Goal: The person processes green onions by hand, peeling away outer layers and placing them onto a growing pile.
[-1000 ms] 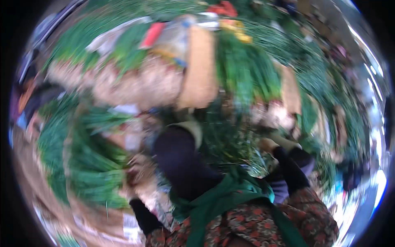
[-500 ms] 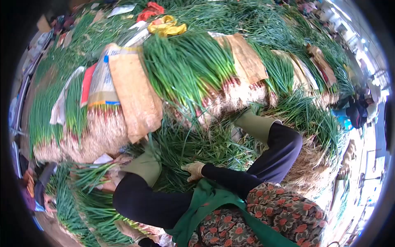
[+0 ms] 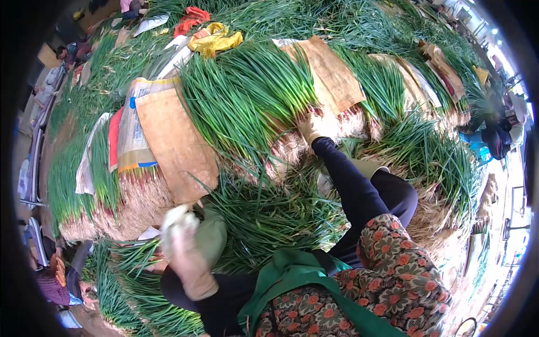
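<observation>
A thick pile of green onions (image 3: 247,95) lies in front of me, leaves pointing away and pale, hairy roots toward me. My right hand (image 3: 313,128), in a light glove, reaches to the pile's right end. Its fingers are closed around the reddish-white bases of some green onions there, partly hidden among the stems. My left hand (image 3: 184,241) is above my left knee, smeared by motion. Its fingers cannot be made out, nor whether it holds anything. Loose green leaves (image 3: 269,219) cover the ground between my legs.
Brown sheets (image 3: 177,143) lie over the row on either side of the open pile. A yellow bag (image 3: 216,40) and a red bag (image 3: 191,21) rest behind. More green onions (image 3: 151,292) lie at my left. Other people (image 3: 499,132) sit at the right and left edges.
My right hand has moved forward from between my knees to the root end of the pile. My left hand has risen from the lower left to above my left knee.
</observation>
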The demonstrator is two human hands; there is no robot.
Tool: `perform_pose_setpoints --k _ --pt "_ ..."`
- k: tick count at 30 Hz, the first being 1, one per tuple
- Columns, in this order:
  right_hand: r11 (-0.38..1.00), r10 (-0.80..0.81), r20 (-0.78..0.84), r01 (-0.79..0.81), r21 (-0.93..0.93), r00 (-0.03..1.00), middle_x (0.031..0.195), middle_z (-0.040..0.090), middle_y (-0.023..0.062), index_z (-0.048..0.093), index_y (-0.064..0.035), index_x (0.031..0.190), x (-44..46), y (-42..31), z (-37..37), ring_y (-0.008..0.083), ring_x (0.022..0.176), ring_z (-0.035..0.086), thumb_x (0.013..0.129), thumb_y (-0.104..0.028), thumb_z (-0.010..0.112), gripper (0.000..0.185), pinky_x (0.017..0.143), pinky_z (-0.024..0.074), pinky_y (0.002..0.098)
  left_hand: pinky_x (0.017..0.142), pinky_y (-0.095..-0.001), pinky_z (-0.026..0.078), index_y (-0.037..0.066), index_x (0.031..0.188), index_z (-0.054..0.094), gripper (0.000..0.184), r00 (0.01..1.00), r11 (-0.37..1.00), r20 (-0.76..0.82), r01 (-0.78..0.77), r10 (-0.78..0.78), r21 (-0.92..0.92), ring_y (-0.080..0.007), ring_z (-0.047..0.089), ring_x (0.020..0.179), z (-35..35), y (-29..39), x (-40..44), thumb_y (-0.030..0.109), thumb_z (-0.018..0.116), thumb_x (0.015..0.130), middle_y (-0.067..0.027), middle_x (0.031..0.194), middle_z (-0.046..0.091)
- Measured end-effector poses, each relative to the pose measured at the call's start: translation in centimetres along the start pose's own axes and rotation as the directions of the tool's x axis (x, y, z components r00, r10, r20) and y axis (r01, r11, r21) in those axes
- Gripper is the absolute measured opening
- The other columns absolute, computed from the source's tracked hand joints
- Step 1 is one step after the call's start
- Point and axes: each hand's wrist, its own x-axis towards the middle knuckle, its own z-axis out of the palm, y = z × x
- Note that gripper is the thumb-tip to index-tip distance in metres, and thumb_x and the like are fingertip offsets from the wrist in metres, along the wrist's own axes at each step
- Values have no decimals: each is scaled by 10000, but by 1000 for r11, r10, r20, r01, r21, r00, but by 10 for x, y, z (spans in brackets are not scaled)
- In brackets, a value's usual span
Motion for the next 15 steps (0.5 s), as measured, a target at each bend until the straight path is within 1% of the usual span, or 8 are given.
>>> perform_pose_setpoints --k 1,2,3,9,10,12,13,15 --pt "955 -183 -18 173 -241 983 1144 496 123 454 -89 1209 7 10 32 245 1037 466 870 -130 460 341 954 370 380 816 -275 490 -31 1057 564 217 974 892 148 -215 169 398 -183 528 973 18 -15 -2 -6 526 844 -107 1066 547" --pt "988 -107 64 99 119 992 1097 534 131 492 -88 1175 4 10 60 256 1005 504 862 -213 480 337 900 404 374 784 -255 509 -15 1059 566 211 855 586 410 -516 317 624 -179 547 957 23 -33 2 -5 506 857 -110 1080 544" --pt "977 -87 146 56 206 985 1056 548 136 506 -84 1157 -10 -1 57 261 970 520 862 -236 482 332 867 417 376 799 -277 507 -4 1057 563 197 987 974 163 -36 0 224 -176 571 945 42 -42 -7 25 490 877 -114 1068 553" --pt "916 -400 108 391 96 910 810 630 170 592 -57 1043 -72 -33 -21 296 760 620 861 -371 489 377 665 494 388 866 -337 471 7 1163 505 279 831 849 244 526 -499 -54 -237 569 1032 10 -144 -26 113 432 915 -160 1174 547" --pt "965 -60 498 -78 251 865 793 626 180 593 -49 1023 -73 -38 -33 296 751 619 867 -353 479 359 638 495 387 879 -339 461 0 1172 498 293 807 831 284 554 -518 -58 -242 557 1051 9 -150 -27 128 430 918 -160 1181 543" --pt "684 -728 178 719 122 662 864 604 136 565 -63 942 -110 -44 -16 282 783 598 775 -158 544 193 608 509 359 905 -342 442 -13 1192 484 324 755 792 359 607 -549 -66 -251 533 1089 11 -160 -27 159 425 924 -159 1196 533" --pt "548 -821 99 727 414 562 916 586 124 540 -72 962 -130 -57 -21 280 813 590 728 -94 551 236 629 519 363 935 -343 415 -31 1213 464 384 726 776 386 629 -570 -38 -245 497 1139 15 -162 -27 227 433 930 -156 1214 519" --pt "619 -702 481 116 777 526 852 574 100 542 -62 969 -177 -85 -50 248 776 585 779 -144 545 207 634 504 338 898 -329 435 -21 1198 484 385 661 692 431 714 -614 -108 -221 532 1080 21 -167 -29 250 444 927 -143 1171 549"
